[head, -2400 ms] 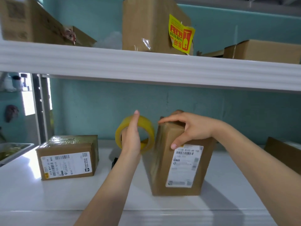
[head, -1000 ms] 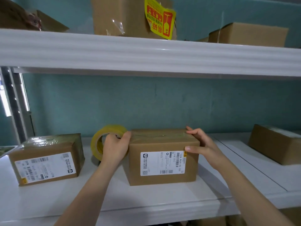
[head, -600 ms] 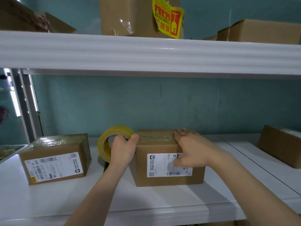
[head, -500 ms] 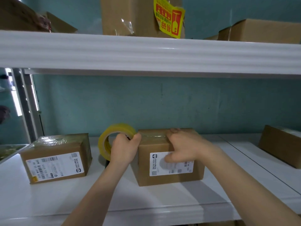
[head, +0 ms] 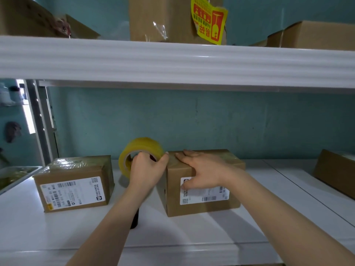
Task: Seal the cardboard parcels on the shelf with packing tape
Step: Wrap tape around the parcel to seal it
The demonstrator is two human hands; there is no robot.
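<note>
Two hands: left hand (head: pixel 146 170) grips the yellow tape roll (head: pixel 143 145); right hand (head: pixel 203 171) presses flat on the closed, barcode-labelled parcel (head: pixel 207 207).

Matt brown cardboard parcel (head: pixel 201 209) — glossy yellow tape roll (head: pixel 142 147); shelf (head: pixel 172 233) smooth, white, perhaps painted metal.

the white label (head: pixel 205 196) on the middle brown cardboard box (head: pixel 201 210) shows barcodes and "00 155". the white label (head: pixel 73 192) on the left tape-wrapped cardboard box (head: pixel 67 175) reads "n45". the yellow sticker (head: pixel 208 18) on the tall upper cardboard box (head: pixel 159 16) bears red chinese characters.
</note>
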